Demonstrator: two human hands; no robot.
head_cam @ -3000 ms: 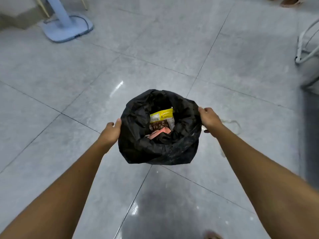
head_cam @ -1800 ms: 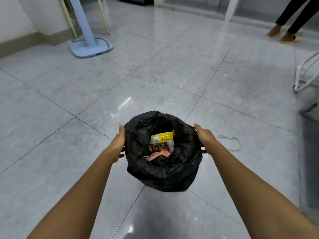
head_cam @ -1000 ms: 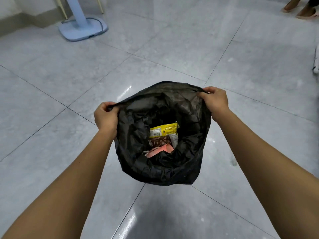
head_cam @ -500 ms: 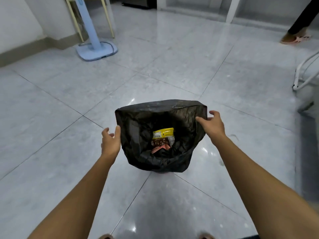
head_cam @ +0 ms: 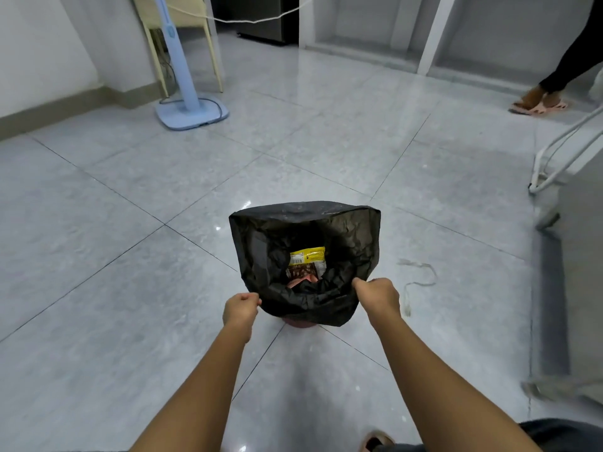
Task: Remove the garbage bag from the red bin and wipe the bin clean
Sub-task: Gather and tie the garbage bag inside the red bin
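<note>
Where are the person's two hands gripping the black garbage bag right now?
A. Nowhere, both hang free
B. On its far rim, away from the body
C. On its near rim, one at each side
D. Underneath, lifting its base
C: the left hand and right hand are each closed on the black garbage bag at its near rim, either side of the opening.

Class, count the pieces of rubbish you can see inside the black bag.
2: a yellow wrapper in the middle of the bag, and a pink scrap just below it, nearer the hands. More may lie hidden under the folds.
</note>
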